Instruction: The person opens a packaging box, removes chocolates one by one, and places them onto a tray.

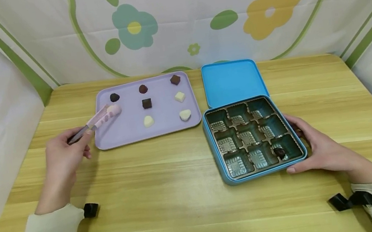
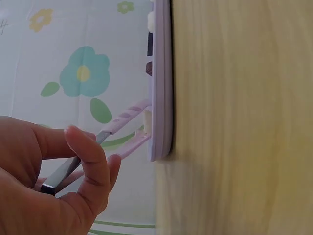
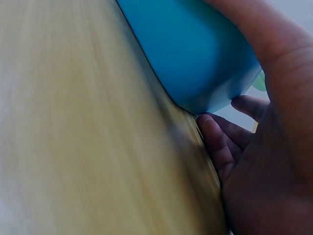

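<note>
My left hand grips tongs with pink tips, between thumb and fingers. Their tips sit around a pale chocolate at the left of the lilac tray; in the left wrist view the pale piece shows between them. Whether they squeeze it, I cannot tell. My right hand holds the near right corner of a blue tin, thumb on the front side and fingers on the right side. A dark chocolate lies in the tin's near right compartment.
On the tray are several more chocolates, among them a dark square one and a white heart-shaped one. The tin's blue lid lies flat behind it. A patterned cloth hangs behind the wooden table.
</note>
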A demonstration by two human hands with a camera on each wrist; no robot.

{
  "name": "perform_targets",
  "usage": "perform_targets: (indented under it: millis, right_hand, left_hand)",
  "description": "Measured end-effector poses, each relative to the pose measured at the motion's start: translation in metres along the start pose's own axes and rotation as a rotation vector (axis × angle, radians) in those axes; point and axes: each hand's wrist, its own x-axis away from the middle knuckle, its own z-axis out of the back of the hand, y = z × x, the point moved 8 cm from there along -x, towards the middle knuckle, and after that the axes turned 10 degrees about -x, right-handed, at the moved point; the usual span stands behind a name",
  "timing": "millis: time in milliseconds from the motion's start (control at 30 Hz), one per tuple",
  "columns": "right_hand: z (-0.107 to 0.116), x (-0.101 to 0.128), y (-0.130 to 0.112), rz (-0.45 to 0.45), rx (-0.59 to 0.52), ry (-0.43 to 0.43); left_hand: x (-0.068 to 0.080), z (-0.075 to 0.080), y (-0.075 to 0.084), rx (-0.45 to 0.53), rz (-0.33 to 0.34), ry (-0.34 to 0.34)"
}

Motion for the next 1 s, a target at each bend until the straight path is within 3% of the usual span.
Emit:
perform_targets:
  millis: [100, 267, 467, 1000]
  right_hand:
    - [-0.001, 0.0, 0.0, 0.001, -0.001, 0.0]
    - [-0.001, 0.0, -0.001, 0.001, -0.003, 0.004]
    - [0.0, 0.0, 0.0, 0.001, 0.01, 0.008]
    - [0.0, 0.0, 0.0, 0.007, 0.002, 0.002]
  left_hand:
    - [0.001, 0.0, 0.003, -0.119, -0.044, 0.011]
    - [0.005, 0.001, 0.006, -0.177, -0.066, 0.023]
    - [0.009, 0.0, 0.007, -0.162, -0.067, -0.006]
    - [0.013, 0.004, 0.015, -0.136, -0.078, 0.029]
